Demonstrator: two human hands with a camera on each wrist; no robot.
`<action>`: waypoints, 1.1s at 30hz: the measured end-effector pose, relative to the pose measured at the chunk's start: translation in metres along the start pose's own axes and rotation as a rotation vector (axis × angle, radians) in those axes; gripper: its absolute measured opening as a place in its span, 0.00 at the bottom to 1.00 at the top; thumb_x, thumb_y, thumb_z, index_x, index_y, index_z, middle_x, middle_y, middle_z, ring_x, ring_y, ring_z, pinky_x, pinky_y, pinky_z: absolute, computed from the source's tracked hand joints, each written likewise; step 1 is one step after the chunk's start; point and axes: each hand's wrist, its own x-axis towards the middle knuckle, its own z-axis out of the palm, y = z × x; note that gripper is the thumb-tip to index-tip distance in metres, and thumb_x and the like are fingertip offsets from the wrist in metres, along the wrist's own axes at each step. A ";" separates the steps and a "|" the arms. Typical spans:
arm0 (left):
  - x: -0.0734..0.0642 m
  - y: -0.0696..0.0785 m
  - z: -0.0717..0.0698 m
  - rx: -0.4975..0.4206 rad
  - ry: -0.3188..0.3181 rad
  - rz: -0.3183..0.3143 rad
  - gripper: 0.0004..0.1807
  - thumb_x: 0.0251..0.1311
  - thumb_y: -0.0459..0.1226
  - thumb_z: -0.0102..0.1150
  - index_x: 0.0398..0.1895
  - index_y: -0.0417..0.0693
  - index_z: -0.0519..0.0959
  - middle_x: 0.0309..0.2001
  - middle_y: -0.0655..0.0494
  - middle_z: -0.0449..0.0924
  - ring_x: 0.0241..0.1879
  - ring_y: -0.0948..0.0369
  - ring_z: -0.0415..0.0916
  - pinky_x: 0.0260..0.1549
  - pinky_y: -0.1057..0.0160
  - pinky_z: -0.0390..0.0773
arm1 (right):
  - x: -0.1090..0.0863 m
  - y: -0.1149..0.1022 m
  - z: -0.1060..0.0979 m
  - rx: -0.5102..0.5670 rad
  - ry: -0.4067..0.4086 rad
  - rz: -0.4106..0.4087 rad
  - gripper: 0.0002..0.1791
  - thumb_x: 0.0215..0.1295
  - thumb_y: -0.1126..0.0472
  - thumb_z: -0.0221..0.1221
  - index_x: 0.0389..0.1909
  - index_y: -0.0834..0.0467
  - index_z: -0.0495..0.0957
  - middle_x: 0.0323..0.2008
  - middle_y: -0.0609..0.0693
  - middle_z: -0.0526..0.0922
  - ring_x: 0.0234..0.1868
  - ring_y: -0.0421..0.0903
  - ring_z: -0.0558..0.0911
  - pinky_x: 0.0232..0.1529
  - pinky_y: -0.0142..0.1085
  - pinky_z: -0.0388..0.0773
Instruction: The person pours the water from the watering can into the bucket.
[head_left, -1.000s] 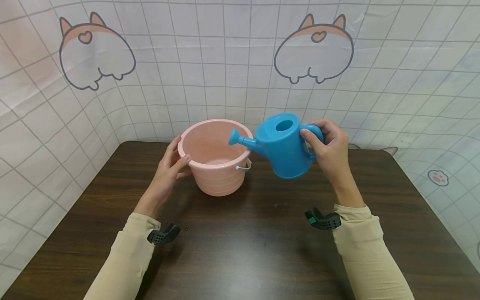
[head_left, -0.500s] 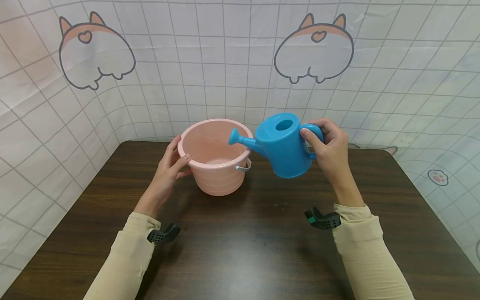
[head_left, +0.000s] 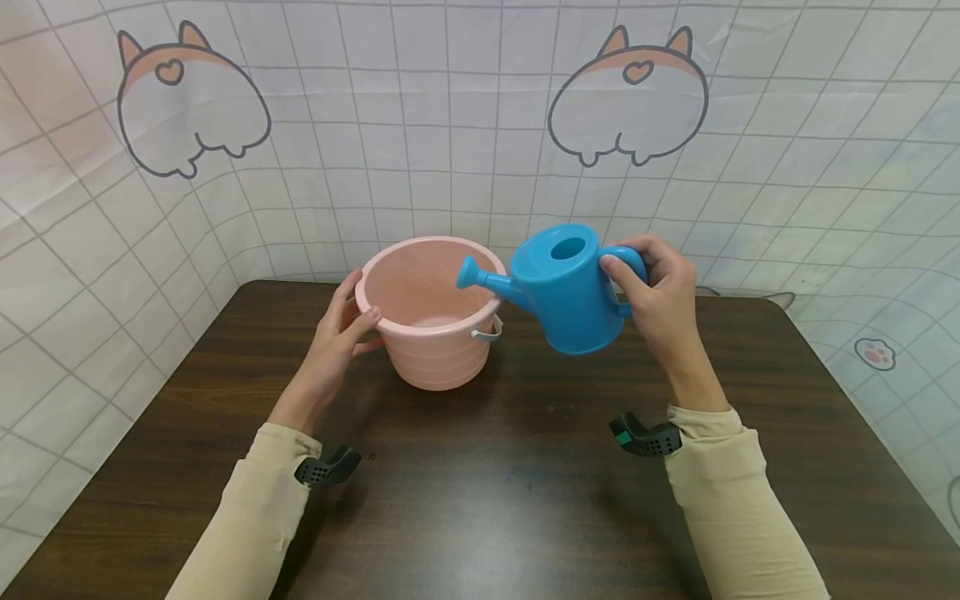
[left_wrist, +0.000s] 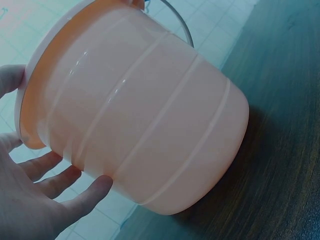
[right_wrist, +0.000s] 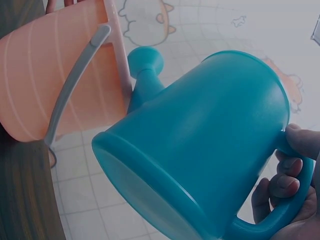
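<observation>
A pink bucket with a grey handle stands on the dark wooden table, its mouth facing up. My left hand holds it at the left of the rim; in the left wrist view several fingers lie along its ribbed outer wall. On the other side, my right hand grips the handle of a blue watering can, raised above the table. The can leans slightly left, and its spout reaches over the bucket's right rim. No water stream shows from the spout. In the right wrist view the can's underside faces the camera.
The dark table stretches out in front of both arms. Behind it hangs a white gridded cloth with cartoon animal prints, which also runs along both sides. A tiny dark speck lies near the left wrist.
</observation>
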 end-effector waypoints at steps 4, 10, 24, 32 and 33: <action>-0.003 0.007 0.002 0.004 -0.001 -0.005 0.35 0.66 0.41 0.47 0.71 0.65 0.43 0.70 0.47 0.51 0.66 0.46 0.56 0.54 0.38 0.65 | 0.001 0.003 0.000 -0.003 0.002 -0.001 0.12 0.60 0.66 0.57 0.42 0.70 0.74 0.33 0.39 0.79 0.36 0.37 0.78 0.45 0.26 0.75; -0.006 0.015 0.005 0.013 -0.007 -0.003 0.35 0.66 0.40 0.46 0.72 0.63 0.42 0.70 0.43 0.50 0.65 0.44 0.55 0.55 0.38 0.64 | 0.001 0.003 0.000 -0.004 -0.001 -0.008 0.12 0.60 0.66 0.57 0.42 0.70 0.74 0.33 0.38 0.79 0.36 0.37 0.78 0.46 0.26 0.75; -0.003 0.009 0.003 0.000 -0.007 -0.006 0.35 0.66 0.40 0.46 0.71 0.65 0.42 0.70 0.46 0.50 0.66 0.45 0.54 0.55 0.37 0.64 | 0.002 0.002 0.000 -0.019 0.000 0.001 0.12 0.60 0.68 0.56 0.42 0.71 0.73 0.33 0.36 0.78 0.37 0.36 0.78 0.47 0.26 0.75; 0.001 0.000 -0.001 0.005 -0.001 -0.001 0.35 0.65 0.44 0.48 0.70 0.69 0.44 0.70 0.48 0.51 0.66 0.46 0.55 0.54 0.38 0.66 | 0.002 0.002 0.000 -0.018 -0.001 -0.009 0.12 0.60 0.67 0.57 0.42 0.70 0.74 0.33 0.37 0.79 0.36 0.36 0.79 0.46 0.26 0.75; 0.000 0.000 -0.001 0.005 -0.001 0.001 0.35 0.65 0.44 0.48 0.70 0.69 0.44 0.70 0.49 0.51 0.66 0.46 0.55 0.54 0.38 0.66 | 0.002 0.001 0.000 -0.018 -0.001 -0.009 0.12 0.60 0.67 0.57 0.42 0.70 0.74 0.33 0.37 0.79 0.36 0.37 0.79 0.46 0.26 0.75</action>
